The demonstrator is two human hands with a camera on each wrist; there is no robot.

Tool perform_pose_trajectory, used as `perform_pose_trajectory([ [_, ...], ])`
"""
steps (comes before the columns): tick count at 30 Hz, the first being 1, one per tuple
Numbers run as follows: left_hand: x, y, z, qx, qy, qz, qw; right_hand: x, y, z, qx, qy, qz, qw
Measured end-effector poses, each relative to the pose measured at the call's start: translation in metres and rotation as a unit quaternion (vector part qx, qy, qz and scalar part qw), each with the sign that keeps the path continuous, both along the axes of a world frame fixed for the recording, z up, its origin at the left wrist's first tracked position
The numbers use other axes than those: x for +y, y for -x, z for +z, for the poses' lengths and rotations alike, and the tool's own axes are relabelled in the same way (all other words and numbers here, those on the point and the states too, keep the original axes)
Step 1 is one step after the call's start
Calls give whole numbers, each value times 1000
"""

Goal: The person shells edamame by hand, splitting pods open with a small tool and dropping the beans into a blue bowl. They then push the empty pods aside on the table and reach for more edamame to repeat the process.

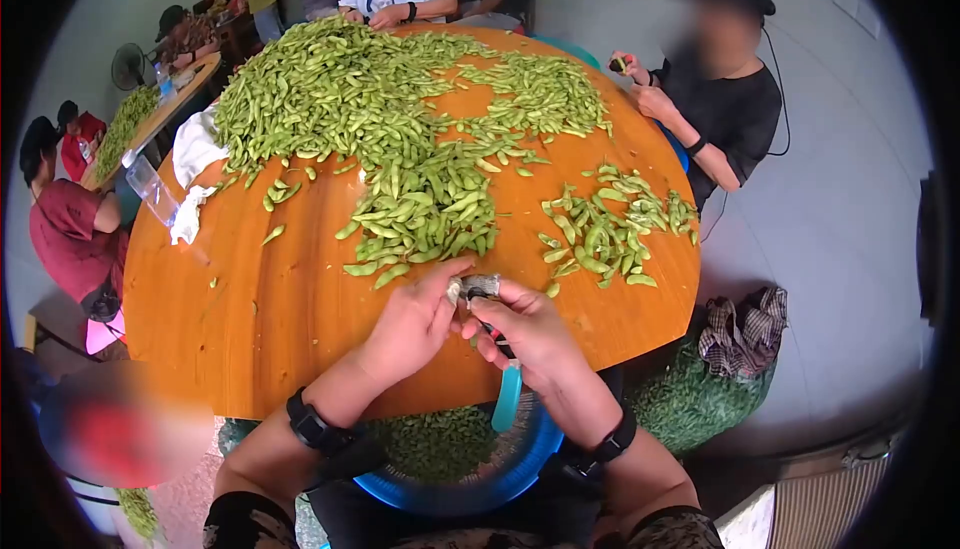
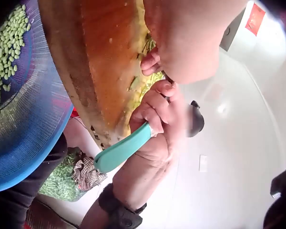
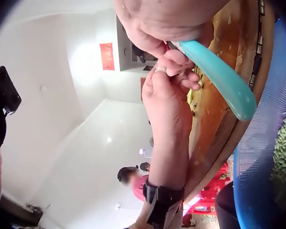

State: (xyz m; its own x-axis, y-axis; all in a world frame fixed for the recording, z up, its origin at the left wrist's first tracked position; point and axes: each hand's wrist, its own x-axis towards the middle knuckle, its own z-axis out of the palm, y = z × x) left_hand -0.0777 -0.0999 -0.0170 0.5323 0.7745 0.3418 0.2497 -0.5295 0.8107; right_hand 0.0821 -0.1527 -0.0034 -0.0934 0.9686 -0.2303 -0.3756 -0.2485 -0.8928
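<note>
A teal-handled tool point(image 1: 507, 399) is gripped by the right hand point(image 1: 535, 334), its handle pointing down toward the body. The left hand point(image 1: 408, 319) meets the right at the table's near edge, fingertips close together. Something silver-grey point(image 1: 484, 284) lies at the right fingertips, and a whitish wrap or piece point(image 1: 453, 291) at the left ones. In the left wrist view, the handle point(image 2: 124, 148) sticks out below the right hand point(image 2: 157, 112). The right wrist view has the left hand point(image 3: 167, 95) with bent fingers; whether they pinch anything is hidden. Green pods point(image 1: 425, 209) lie just beyond both hands.
A large pod heap point(image 1: 320, 89) covers the far left of the round table point(image 1: 300, 319), with a smaller group point(image 1: 600, 229) at right. A blue basket point(image 1: 450, 499) with shelled beans sits below the edge. Several people are around; a bottle point(image 1: 150, 189) stands left.
</note>
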Motion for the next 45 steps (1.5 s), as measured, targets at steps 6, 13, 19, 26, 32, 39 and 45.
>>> perform_pose_trajectory([
  [6, 4, -1, -4, 20, -35, -31, 999, -4, -11, 8, -48, 18, 23, 998],
  [13, 7, 3, -1, 60, -71, -45, 995, -4, -7, 5, -81, 0, 24, 996],
  [19, 8, 2, -4, 58, -64, -32, 996, 0, -4, 0, -85, 0, 8, 996],
  [26, 9, 2, -10, -38, 114, -72, 990, 3, 1, -5, -77, -25, -14, 997],
  [32, 7, -4, -14, -123, 146, 3, 981, 2, 11, 8, -169, -49, -54, 983],
  [39, 7, 0, -7, -116, 42, 78, 989, 6, 19, 11, -224, -123, -81, 963],
  [45, 6, 0, -7, -144, 86, 35, 985, 4, 27, 15, -165, -60, -66, 982],
])
